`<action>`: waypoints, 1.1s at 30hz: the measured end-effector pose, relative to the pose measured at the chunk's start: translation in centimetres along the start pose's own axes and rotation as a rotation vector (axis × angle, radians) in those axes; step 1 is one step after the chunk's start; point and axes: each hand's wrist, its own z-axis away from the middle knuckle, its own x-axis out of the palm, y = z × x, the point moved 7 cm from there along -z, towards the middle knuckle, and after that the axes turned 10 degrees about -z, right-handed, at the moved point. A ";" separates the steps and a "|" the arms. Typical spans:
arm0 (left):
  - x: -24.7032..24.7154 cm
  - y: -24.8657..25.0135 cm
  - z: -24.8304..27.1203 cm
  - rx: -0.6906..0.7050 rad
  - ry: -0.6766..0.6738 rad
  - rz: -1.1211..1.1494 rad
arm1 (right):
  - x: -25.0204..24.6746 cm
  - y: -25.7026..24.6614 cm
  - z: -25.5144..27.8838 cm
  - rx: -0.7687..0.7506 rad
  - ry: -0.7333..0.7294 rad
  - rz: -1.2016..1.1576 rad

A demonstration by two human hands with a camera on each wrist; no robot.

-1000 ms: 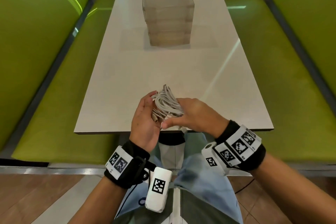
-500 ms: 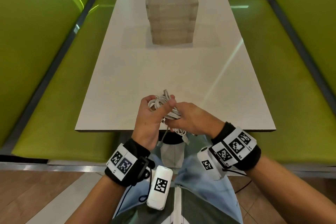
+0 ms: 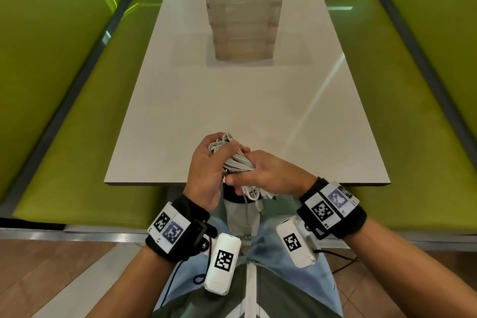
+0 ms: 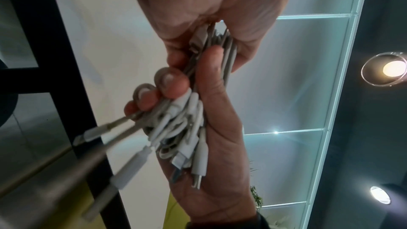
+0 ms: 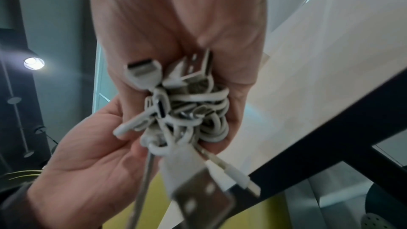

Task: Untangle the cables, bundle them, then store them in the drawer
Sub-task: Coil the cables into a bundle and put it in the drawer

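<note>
Hands [image 3: 206,170] [image 3: 268,175] together, fingers [image 4: 174,83] curled round cables [image 3: 236,162].

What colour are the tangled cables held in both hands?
White cables with silver metal plugs, clearest in the right wrist view.

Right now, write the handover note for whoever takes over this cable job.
Left hand: grips the far end of the white cables.
Right hand: grips the near end; plugs hang loose below it, off the table edge.
Drawer box: far along the table, looks closed, untouched.
Done: cables gathered into one bunch.
Left: tuck the loose ends, finish the bundle, open a drawer, store it.
</note>
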 end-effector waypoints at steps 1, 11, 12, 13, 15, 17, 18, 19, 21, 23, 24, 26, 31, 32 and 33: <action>0.1 0.0 0.1 0.002 0.000 -0.004 | 0.0 0.1 0.0 -0.003 0.011 0.002; 0.2 -0.2 0.3 0.015 0.042 0.015 | 0.0 0.3 -0.1 0.017 0.101 0.032; 0.3 -0.2 0.4 0.020 0.032 0.007 | -0.1 0.4 0.0 0.016 0.108 0.024; 0.3 -0.3 0.4 0.027 0.017 -0.014 | -0.3 0.5 0.0 0.015 0.114 0.013; 0.1 -0.7 0.5 0.039 -0.027 -0.073 | -0.9 0.6 0.4 -0.003 0.136 -0.021; -0.3 -1.6 0.6 0.031 -0.104 -0.149 | -1.8 0.5 0.8 -0.041 0.199 -0.064; -0.3 -2.0 0.8 0.013 -0.146 -0.186 | -2.5 0.5 0.9 -0.060 0.251 -0.096; -0.3 -2.6 1.0 -0.012 -0.190 -0.238 | -3.2 0.4 1.1 -0.078 0.314 -0.133; 0.1 -3.3 1.8 -0.064 -0.274 -0.384 | -4.7 0.2 1.5 -0.124 0.455 -0.186; 0.6 -3.6 2.4 -0.083 -0.329 -0.474 | -6.0 -0.1 1.8 -0.162 0.568 -0.193; 0.5 -3.5 2.5 -0.062 -0.319 -0.485 | -6.4 -0.3 2.0 -0.167 0.597 -0.192; -0.3 -2.5 2.0 0.022 -0.224 -0.489 | -6.9 -0.4 2.3 -0.143 0.589 -0.184; -2.3 0.2 0.7 0.179 -0.039 -0.386 | -5.5 -0.6 2.4 -0.009 0.339 0.023; -2.2 0.4 0.7 0.187 -0.039 -0.364 | -5.1 -0.5 2.4 0.013 0.299 0.053; -2.2 0.4 0.7 0.187 -0.036 -0.346 | -4.8 -0.4 2.3 0.031 0.275 0.071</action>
